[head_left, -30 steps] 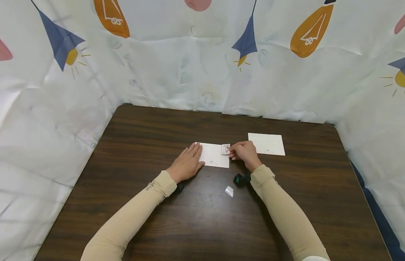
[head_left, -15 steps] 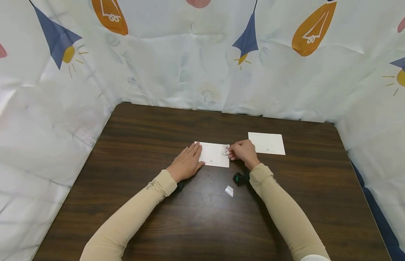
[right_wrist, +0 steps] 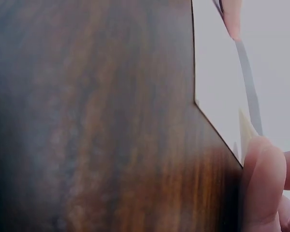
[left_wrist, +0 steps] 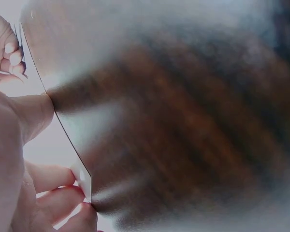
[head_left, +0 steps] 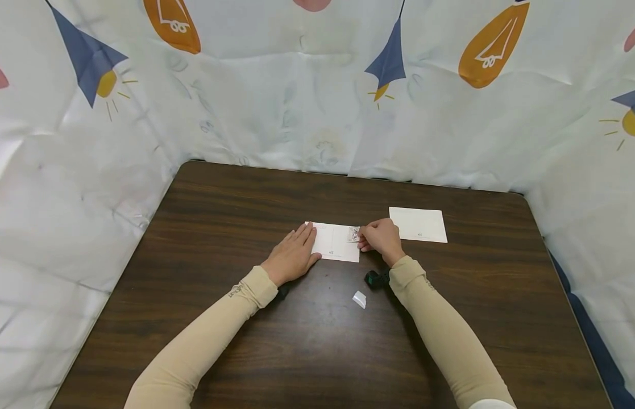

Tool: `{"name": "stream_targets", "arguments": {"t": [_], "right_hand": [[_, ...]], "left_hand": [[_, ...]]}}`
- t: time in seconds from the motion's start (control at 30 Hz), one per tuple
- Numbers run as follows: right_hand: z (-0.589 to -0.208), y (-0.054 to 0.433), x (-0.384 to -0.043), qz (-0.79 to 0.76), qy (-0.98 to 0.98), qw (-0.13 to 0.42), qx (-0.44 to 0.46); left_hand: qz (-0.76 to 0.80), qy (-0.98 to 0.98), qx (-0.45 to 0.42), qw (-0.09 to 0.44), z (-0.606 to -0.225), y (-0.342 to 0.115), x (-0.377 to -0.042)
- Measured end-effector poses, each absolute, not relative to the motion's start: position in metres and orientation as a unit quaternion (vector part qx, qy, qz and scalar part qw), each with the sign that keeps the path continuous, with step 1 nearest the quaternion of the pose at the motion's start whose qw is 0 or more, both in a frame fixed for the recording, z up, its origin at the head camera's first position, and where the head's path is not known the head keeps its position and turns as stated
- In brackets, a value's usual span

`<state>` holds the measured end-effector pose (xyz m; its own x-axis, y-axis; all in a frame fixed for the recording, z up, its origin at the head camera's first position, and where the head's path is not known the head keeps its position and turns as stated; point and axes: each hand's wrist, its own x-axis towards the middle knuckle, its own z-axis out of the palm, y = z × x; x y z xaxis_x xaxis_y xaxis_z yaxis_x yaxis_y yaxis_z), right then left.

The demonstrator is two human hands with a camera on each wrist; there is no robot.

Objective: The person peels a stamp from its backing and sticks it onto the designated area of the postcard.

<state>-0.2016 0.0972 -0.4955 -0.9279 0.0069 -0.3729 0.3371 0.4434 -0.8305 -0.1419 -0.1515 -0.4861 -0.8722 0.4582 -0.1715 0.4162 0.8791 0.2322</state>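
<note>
A white card (head_left: 331, 244), like a postcard, lies flat in the middle of the table. My left hand (head_left: 291, 255) rests on its left end with straight fingers spread over it. At the card's upper right corner is a small printed stamp (head_left: 353, 234), whose right edge my right hand (head_left: 381, 238) pinches between thumb and fingertips. In the right wrist view, the stamp (right_wrist: 246, 129) shows as a pale tilted sliver over the card (right_wrist: 215, 72), above my fingers (right_wrist: 265, 179). The left wrist view shows my thumb (left_wrist: 36, 116) along the card's near edge.
A second white card (head_left: 418, 225) lies behind and right of my right hand. A small scrap of shiny backing paper (head_left: 359, 299) is on the brown table (head_left: 317, 346) nearer to me. A printed white curtain (head_left: 276, 113) hangs along the far and side edges.
The stamp has come down slightly towards the card's corner, and my right hand has shifted a little with it. My left hand stays in place on the card.
</note>
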Motion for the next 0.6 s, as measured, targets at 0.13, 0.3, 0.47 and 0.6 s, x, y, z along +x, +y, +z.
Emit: {"name": "stream_targets", "arguments": {"t": [0.13, 0.3, 0.47, 0.6], "right_hand": [[-0.494, 0.0967, -0.2013, -0.511, 0.838, 0.162, 0.101], [-0.4942, 0.0964, -0.202, -0.509, 0.839, 0.167, 0.098], [-0.4942, 0.0964, -0.2019, -0.514, 0.836, 0.172, 0.093], [-0.494, 0.0961, -0.2019, -0.515, 0.834, 0.175, 0.091]], "left_hand": [[0.09, 0.963, 0.229, 0.111, -0.4859, -0.1516, -0.1417], [0.089, 0.963, 0.228, 0.116, -0.4857, -0.1517, -0.1418], [0.089, 0.962, 0.226, 0.121, -0.4854, -0.1521, -0.142], [0.089, 0.963, 0.227, 0.119, -0.4854, -0.1521, -0.1424]]}}
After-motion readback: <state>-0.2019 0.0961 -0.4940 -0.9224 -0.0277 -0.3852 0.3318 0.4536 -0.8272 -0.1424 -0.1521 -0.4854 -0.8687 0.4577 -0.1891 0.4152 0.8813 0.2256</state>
